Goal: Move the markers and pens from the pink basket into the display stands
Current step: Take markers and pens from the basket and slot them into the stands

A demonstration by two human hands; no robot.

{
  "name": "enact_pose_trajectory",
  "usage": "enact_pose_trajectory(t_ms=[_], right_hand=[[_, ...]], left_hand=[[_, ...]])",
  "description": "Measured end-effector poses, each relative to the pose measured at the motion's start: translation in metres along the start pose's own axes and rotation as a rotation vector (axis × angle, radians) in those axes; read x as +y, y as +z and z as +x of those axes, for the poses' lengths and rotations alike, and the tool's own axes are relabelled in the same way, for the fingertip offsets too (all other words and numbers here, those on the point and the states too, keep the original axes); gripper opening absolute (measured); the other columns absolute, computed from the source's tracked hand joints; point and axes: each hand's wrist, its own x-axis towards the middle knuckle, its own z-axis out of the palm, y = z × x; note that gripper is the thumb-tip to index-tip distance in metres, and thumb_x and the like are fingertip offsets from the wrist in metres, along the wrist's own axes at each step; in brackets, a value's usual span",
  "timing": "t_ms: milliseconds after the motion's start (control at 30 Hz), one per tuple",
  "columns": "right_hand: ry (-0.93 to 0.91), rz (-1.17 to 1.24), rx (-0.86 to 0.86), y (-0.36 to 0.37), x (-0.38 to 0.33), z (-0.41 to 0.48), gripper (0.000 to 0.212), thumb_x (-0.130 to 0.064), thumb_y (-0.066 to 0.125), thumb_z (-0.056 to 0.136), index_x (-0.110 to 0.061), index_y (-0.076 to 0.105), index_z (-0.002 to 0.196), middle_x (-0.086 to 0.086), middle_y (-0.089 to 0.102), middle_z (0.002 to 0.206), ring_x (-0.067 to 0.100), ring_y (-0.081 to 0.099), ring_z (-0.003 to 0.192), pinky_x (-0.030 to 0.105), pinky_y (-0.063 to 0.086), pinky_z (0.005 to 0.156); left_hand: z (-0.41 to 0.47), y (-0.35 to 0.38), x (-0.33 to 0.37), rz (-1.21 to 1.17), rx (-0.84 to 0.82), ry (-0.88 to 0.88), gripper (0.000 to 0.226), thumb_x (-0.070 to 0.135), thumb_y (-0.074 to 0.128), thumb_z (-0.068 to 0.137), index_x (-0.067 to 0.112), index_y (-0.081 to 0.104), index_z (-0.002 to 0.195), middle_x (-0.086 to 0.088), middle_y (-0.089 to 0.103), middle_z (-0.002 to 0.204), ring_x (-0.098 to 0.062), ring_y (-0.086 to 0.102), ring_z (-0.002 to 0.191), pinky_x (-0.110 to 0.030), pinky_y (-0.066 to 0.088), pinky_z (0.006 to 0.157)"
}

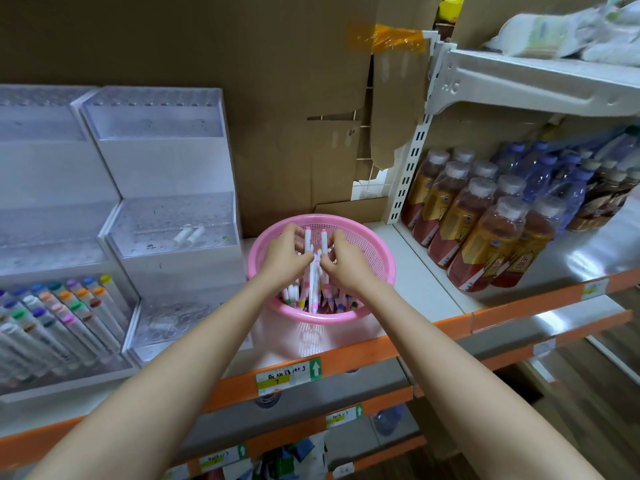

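Observation:
A pink perforated basket sits on the shelf and holds several white markers with coloured caps. Both my hands are inside it. My left hand grips a white marker that sticks up past its fingers. My right hand grips another white marker beside it. More markers stand bunched between the two hands. To the left stands a tiered clear display stand with two white pens on its middle tier. A second stand at far left carries several coloured markers on its lowest tier.
Shrink-wrapped drink bottles fill the shelf to the right, past a white upright. Cardboard lines the back. The orange shelf edge carries price labels. An upper shelf overhangs at right.

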Motion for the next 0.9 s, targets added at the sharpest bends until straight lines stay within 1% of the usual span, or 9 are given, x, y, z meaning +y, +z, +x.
enact_pose_trajectory(t_ms=[100, 167, 267, 367, 500, 667, 767, 833, 900], right_hand=[[-0.042, 0.070, 0.071, -0.006, -0.006, -0.006, 0.025, -0.014, 0.053, 0.093, -0.004, 0.041, 0.112, 0.017, 0.063, 0.082, 0.031, 0.060, 0.072, 0.045, 0.047, 0.062], [-0.095, 0.121, 0.115, -0.010, -0.012, -0.010, 0.027, -0.012, 0.055, 0.092, -0.009, 0.043, 0.116, 0.010, 0.063, 0.077, 0.025, 0.061, 0.068, 0.042, 0.048, 0.060], [-0.178, 0.183, 0.182, -0.016, -0.022, -0.016, 0.033, -0.011, 0.056, 0.092, -0.017, 0.043, 0.122, 0.005, 0.065, 0.076, 0.018, 0.061, 0.066, 0.038, 0.049, 0.059], [-0.259, 0.227, 0.245, -0.021, -0.037, -0.025, 0.040, -0.008, 0.055, 0.091, -0.019, 0.041, 0.127, 0.005, 0.067, 0.082, 0.017, 0.063, 0.067, 0.036, 0.053, 0.060], [-0.321, 0.268, 0.294, -0.020, -0.063, -0.037, 0.046, -0.006, 0.055, 0.090, -0.020, 0.041, 0.131, 0.004, 0.065, 0.082, 0.019, 0.063, 0.068, 0.037, 0.054, 0.063], [-0.430, 0.246, 0.320, 0.000, -0.110, -0.043, 0.045, -0.006, 0.059, 0.087, -0.018, 0.045, 0.127, 0.004, 0.065, 0.075, 0.016, 0.062, 0.065, 0.036, 0.052, 0.065], [-0.489, 0.247, 0.298, 0.018, -0.145, -0.041, 0.045, -0.003, 0.059, 0.086, -0.016, 0.045, 0.128, -0.003, 0.056, 0.064, 0.012, 0.055, 0.058, 0.035, 0.049, 0.063], [-0.499, 0.268, 0.269, 0.031, -0.168, -0.040, 0.045, -0.004, 0.059, 0.087, -0.017, 0.045, 0.128, -0.004, 0.056, 0.066, 0.011, 0.056, 0.060, 0.034, 0.051, 0.064], [-0.505, 0.280, 0.257, 0.044, -0.190, -0.039, 0.044, -0.005, 0.060, 0.088, -0.018, 0.046, 0.128, 0.000, 0.060, 0.070, 0.015, 0.060, 0.063, 0.038, 0.053, 0.066]], left_hand=[[-0.007, -0.006, 0.007, -0.004, 0.028, 0.123, 0.033, 0.006, 0.058, 0.086, 0.017, 0.049, 0.116, 0.008, 0.058, 0.080, -0.005, 0.057, 0.065, -0.022, 0.047, 0.054], [-0.011, -0.011, 0.011, 0.022, 0.068, 0.222, 0.038, 0.004, 0.058, 0.085, 0.019, 0.051, 0.119, 0.007, 0.063, 0.090, -0.007, 0.060, 0.072, -0.016, 0.047, 0.058], [-0.015, -0.023, 0.018, 0.084, 0.152, 0.383, 0.047, 0.005, 0.063, 0.082, 0.018, 0.053, 0.126, 0.007, 0.062, 0.095, -0.010, 0.060, 0.081, -0.020, 0.047, 0.072], [-0.022, -0.040, 0.024, 0.118, 0.200, 0.476, 0.051, 0.006, 0.064, 0.083, 0.021, 0.052, 0.130, 0.008, 0.060, 0.087, -0.008, 0.058, 0.075, -0.018, 0.046, 0.067], [-0.042, -0.067, 0.028, 0.072, 0.244, 0.518, 0.051, 0.005, 0.067, 0.082, 0.025, 0.053, 0.127, 0.005, 0.063, 0.084, -0.007, 0.060, 0.070, -0.019, 0.049, 0.066], [-0.072, -0.112, 0.021, 0.107, 0.315, 0.511, 0.049, 0.005, 0.067, 0.082, 0.024, 0.055, 0.126, 0.018, 0.056, 0.079, 0.003, 0.058, 0.067, -0.002, 0.041, 0.061], [-0.088, -0.149, 0.011, 0.142, 0.373, 0.499, 0.049, 0.007, 0.066, 0.083, 0.025, 0.055, 0.127, 0.012, 0.056, 0.082, 0.001, 0.059, 0.066, -0.002, 0.042, 0.062], [-0.097, -0.175, 0.003, 0.161, 0.389, 0.484, 0.048, 0.008, 0.066, 0.084, 0.026, 0.053, 0.128, 0.012, 0.056, 0.083, -0.001, 0.060, 0.067, -0.003, 0.044, 0.061], [-0.107, -0.200, -0.007, 0.169, 0.409, 0.464, 0.048, 0.009, 0.065, 0.086, 0.027, 0.052, 0.128, 0.018, 0.053, 0.081, 0.002, 0.059, 0.067, -0.001, 0.042, 0.060]])
